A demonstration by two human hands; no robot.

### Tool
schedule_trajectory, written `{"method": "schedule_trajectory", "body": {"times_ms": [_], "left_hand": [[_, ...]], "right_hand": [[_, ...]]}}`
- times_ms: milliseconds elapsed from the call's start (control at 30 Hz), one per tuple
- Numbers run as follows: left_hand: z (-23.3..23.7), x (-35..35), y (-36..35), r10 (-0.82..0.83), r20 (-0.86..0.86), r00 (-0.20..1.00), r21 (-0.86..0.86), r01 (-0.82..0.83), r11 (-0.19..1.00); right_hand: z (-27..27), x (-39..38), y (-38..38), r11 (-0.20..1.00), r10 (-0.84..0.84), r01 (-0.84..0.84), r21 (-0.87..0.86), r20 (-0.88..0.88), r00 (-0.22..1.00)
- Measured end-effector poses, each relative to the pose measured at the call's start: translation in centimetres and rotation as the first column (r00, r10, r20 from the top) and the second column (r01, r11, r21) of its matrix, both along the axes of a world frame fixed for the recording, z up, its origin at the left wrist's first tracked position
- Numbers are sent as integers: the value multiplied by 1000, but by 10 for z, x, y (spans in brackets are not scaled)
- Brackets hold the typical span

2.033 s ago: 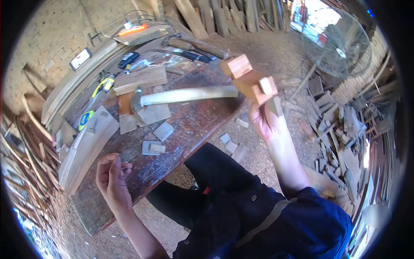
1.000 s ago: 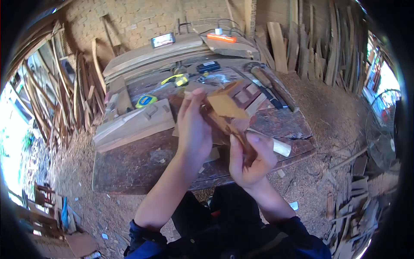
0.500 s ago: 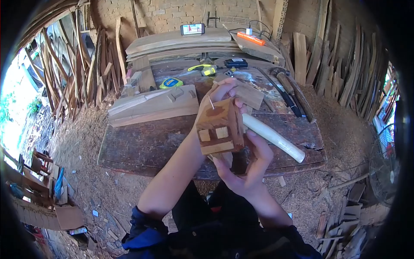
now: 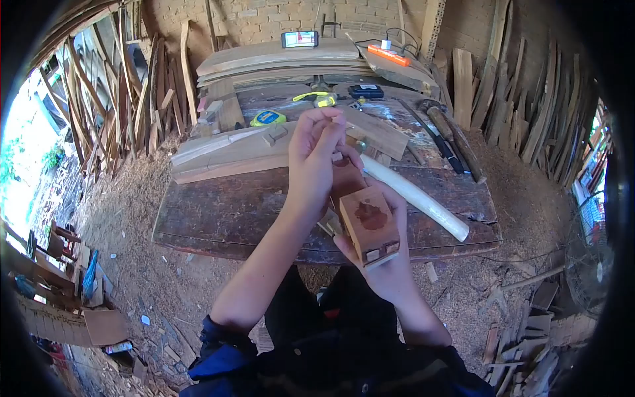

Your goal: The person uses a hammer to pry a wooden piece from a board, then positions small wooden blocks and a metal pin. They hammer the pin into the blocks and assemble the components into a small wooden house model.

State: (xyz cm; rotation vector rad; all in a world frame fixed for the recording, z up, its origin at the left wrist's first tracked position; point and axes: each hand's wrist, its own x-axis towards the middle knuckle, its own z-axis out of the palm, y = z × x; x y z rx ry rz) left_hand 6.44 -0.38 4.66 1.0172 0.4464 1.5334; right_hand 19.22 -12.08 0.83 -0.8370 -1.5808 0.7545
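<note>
A wooden block piece (image 4: 364,215) with a dark patch on its face and pale inset ends is tilted above the near part of the workbench. My right hand (image 4: 390,255) is wrapped round it from below and the right side. My left hand (image 4: 314,159) is raised at the block's upper left, its fingers pinched together; whatever they hold is too small to make out. A pale mallet handle (image 4: 423,202) lies just right of the block, its far end partly hidden by my hands.
The worn workbench (image 4: 218,221) bears a tape measure (image 4: 268,118), a light board (image 4: 228,157), a black case (image 4: 365,91) and a hammer (image 4: 440,122). Behind are stacked planks (image 4: 284,63), a phone (image 4: 299,40) and an orange power strip (image 4: 388,55). A fan (image 4: 592,251) stands right.
The block has turned and moved down and to the right with my right hand. My left hand has come away from the block's top, and the thin pin seen above it no longer shows there.
</note>
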Motion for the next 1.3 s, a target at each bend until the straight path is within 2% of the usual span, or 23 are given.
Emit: {"method": "schedule_trajectory", "body": {"times_ms": [100,400,500,600,667,700,733,767,800,833,900,933,967,1000,1033,1100,1167,1200,1233,1300], "left_hand": [[-5,-4,-1,79,18,997,58,-80,995],[-14,-10,-9,166,27,986,51,-167,985],[-16,-8,-13,161,46,986,66,-164,984],[-17,-7,-19,141,49,989,99,-145,984],[-17,-7,-24,143,7,990,80,-144,986],[-18,-10,-26,147,-14,989,72,-146,987],[-21,-15,-28,183,-107,977,140,-167,976],[-26,-24,-30,221,-195,956,209,-179,961],[-30,-32,-31,259,-276,925,279,-181,943],[-33,-39,-35,300,-358,884,304,-193,933],[-41,-55,-41,370,-506,779,363,-197,911],[-45,-63,-44,404,-562,722,384,-205,901],[-49,-70,-47,436,-611,661,407,-210,889],[-52,-74,-47,470,-651,596,432,-218,875],[-57,-78,-48,470,-663,582,421,-228,878],[-64,-83,-49,476,-692,543,405,-253,879],[-62,-83,-54,500,-718,484,444,-236,865],[-60,-82,-55,520,-725,452,477,-217,852],[-58,-83,-56,542,-728,419,511,-196,837],[-60,-84,-54,509,-760,403,496,-146,856]], "right_hand": [[2,-1,-1,1000,1,1,-23,48,999],[1,-3,-2,1000,-26,27,-8,100,995],[-5,-1,-6,987,-31,23,-161,-45,999],[-6,6,-11,977,-51,30,-210,-99,994],[-20,29,-14,968,-107,90,-234,-62,992],[-23,45,-19,969,-148,115,-218,-140,979],[-26,61,-23,969,-185,142,-200,-217,959],[-25,82,-31,971,-225,176,-159,-385,895],[-19,117,-42,965,-263,241,-105,-408,874],[-19,153,-57,862,-476,497,-95,-490,731],[0,237,-113,672,-658,735,-94,-531,534],[7,275,-148,509,-701,861,-11,-586,407],[3,331,-204,331,-799,943,21,-526,292],[3,369,-257,125,-860,991,38,-494,128],[-2,391,-307,-66,-899,997,33,-436,-45],[-23,414,-400,-386,-890,922,-7,-261,-375],[-56,401,-461,-524,-849,850,-58,-44,-526],[-72,391,-474,-539,-842,839,-77,46,-537],[-91,374,-478,-536,-841,838,-107,151,-519],[-124,341,-464,-463,-866,872,-159,290,-407]]}}
